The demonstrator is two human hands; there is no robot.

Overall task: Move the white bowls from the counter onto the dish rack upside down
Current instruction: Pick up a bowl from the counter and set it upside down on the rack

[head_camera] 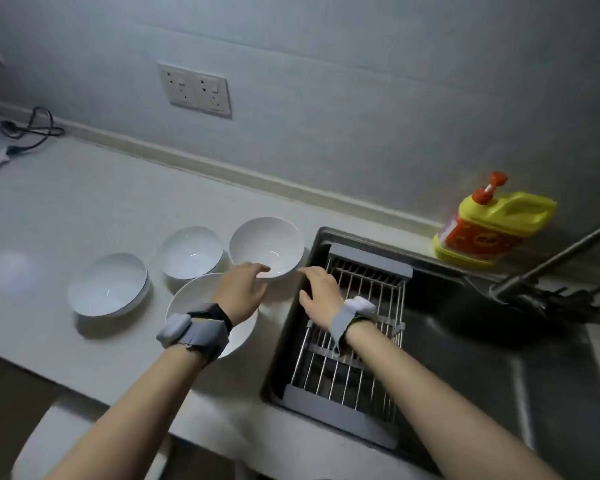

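Several white bowls stand upright on the pale counter. The far right bowl sits beside the sink. Left of it is a second bowl, and a third bowl stands further left. The nearest bowl lies partly under my left wrist. My left hand reaches over it, fingertips at the near rim of the far right bowl, holding nothing. My right hand hovers with fingers spread at the left edge of the wire dish rack, just right of that bowl. The rack carries nothing.
The rack spans the left part of a steel sink. A yellow and orange detergent bottle stands on the sink's back ledge. A faucet reaches in from the right. A black cable lies at the counter's far left; a wall socket above.
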